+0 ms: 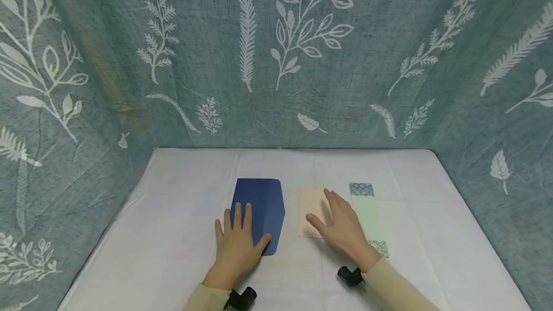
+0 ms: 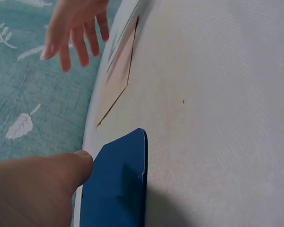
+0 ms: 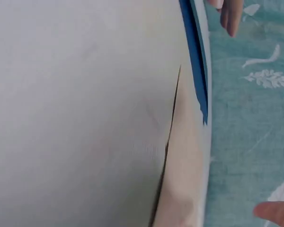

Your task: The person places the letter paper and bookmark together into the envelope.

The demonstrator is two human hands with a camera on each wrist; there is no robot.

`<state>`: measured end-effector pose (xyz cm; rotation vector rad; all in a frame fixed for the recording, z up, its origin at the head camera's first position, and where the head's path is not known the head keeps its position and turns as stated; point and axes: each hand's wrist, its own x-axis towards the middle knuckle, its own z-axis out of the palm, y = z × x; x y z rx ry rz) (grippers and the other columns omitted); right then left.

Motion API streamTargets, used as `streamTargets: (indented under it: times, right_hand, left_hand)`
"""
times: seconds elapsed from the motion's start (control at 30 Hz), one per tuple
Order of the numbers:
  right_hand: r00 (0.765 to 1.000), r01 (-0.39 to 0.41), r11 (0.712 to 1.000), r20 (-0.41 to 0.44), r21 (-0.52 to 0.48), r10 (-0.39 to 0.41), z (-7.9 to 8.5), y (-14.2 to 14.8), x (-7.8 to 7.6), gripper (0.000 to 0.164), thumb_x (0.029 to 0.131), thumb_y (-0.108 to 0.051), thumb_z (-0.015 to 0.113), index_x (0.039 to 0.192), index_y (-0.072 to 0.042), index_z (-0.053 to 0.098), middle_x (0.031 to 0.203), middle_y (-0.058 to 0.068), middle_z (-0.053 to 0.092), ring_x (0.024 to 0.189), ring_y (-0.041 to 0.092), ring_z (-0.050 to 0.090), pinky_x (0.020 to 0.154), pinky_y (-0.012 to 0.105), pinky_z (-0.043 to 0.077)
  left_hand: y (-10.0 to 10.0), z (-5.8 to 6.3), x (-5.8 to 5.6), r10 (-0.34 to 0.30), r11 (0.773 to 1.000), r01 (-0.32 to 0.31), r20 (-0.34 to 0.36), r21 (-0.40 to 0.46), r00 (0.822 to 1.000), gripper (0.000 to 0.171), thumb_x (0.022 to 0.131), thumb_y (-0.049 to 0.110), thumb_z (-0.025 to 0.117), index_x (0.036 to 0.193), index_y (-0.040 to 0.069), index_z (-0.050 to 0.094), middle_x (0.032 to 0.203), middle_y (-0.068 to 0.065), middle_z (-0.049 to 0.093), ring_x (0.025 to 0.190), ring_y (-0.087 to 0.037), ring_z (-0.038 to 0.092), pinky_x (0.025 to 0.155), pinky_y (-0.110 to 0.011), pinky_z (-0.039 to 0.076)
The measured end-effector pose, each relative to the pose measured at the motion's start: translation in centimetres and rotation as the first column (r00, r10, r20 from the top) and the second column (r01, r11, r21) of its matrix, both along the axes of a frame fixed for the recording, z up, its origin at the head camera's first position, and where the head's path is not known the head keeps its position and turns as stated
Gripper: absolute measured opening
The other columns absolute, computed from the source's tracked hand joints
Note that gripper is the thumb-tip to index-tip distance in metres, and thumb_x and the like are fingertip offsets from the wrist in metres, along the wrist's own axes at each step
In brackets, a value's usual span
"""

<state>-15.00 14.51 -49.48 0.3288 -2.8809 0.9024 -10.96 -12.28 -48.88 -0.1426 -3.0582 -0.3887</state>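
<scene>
A dark blue envelope, its flap side facing right, lies flat on the white cloth. My left hand is over its lower left part, fingers straight and spread, thumb at the lower edge. In the left wrist view, the thumb lies beside the blue envelope. A cream card lies right of the envelope. Over its right side is my right hand, fingers extended and thumb apart, holding nothing. The left wrist view shows that right hand raised above the cream card.
A pale green paper strip with patterned ends lies at the right, partly covered by the right hand and wrist. The white-covered table ends at a teal leaf-print curtain behind and at both sides. Each wrist wears a black camera.
</scene>
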Motion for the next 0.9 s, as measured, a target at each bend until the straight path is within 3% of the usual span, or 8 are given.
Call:
streamTargets:
  times: [0.13, 0.37, 0.63, 0.9]
  right_hand:
    - [0.998, 0.007, 0.983, 0.055, -0.182, 0.003, -0.4, -0.9, -0.6, 0.088, 0.086, -0.067, 0.055, 0.151, -0.011, 0.034, 0.149, 0.012, 0.04, 0.135, 0.035, 0.037, 0.104, 0.056, 0.032]
    - [0.993, -0.003, 0.914, 0.11, -0.406, 0.052, -0.6, -2.8, -1.2, 0.082, 0.086, -0.056, 0.065, 0.148, -0.01, 0.038, 0.143, 0.01, 0.046, 0.129, 0.028, 0.044, 0.101, 0.05, 0.038]
    - [0.984, -0.102, 0.879, 0.086, -0.466, 0.159, -1.0, -4.7, -1.8, 0.078, 0.088, -0.047, 0.068, 0.147, -0.007, 0.038, 0.14, 0.013, 0.049, 0.125, 0.027, 0.048, 0.101, 0.046, 0.039]
    - [0.969, -0.132, 0.862, 0.121, -0.489, 0.217, -1.0, -5.8, -1.8, 0.079, 0.087, -0.048, 0.069, 0.148, -0.01, 0.037, 0.133, 0.011, 0.053, 0.12, 0.026, 0.051, 0.099, 0.044, 0.041]
  left_hand:
    - [0.1, -0.1, -0.2, 0.003, 1.0, -0.003, -0.006, 0.005, 1.0, 0.091, 0.089, 0.057, 0.058, 0.152, 0.001, 0.026, 0.153, -0.028, 0.023, 0.139, -0.051, 0.016, 0.105, -0.069, 0.011]
    - [0.2, -0.2, -0.4, 0.009, 1.0, -0.009, 0.009, 0.017, 1.0, 0.092, 0.088, 0.059, 0.059, 0.152, 0.001, 0.025, 0.153, -0.029, 0.022, 0.138, -0.054, 0.015, 0.105, -0.069, 0.01]
    - [0.3, -0.3, -0.6, 0.032, 0.999, -0.032, -0.005, -0.006, 0.999, 0.091, 0.088, 0.058, 0.06, 0.149, -0.002, 0.029, 0.15, -0.034, 0.025, 0.136, -0.056, 0.019, 0.104, -0.068, 0.014]
    - [0.7, -0.3, -0.4, 0.06, 0.998, -0.06, 0.023, -0.015, 0.998, 0.089, 0.087, 0.054, 0.062, 0.143, -0.01, 0.035, 0.139, -0.042, 0.034, 0.128, -0.06, 0.031, 0.1, -0.065, 0.028]
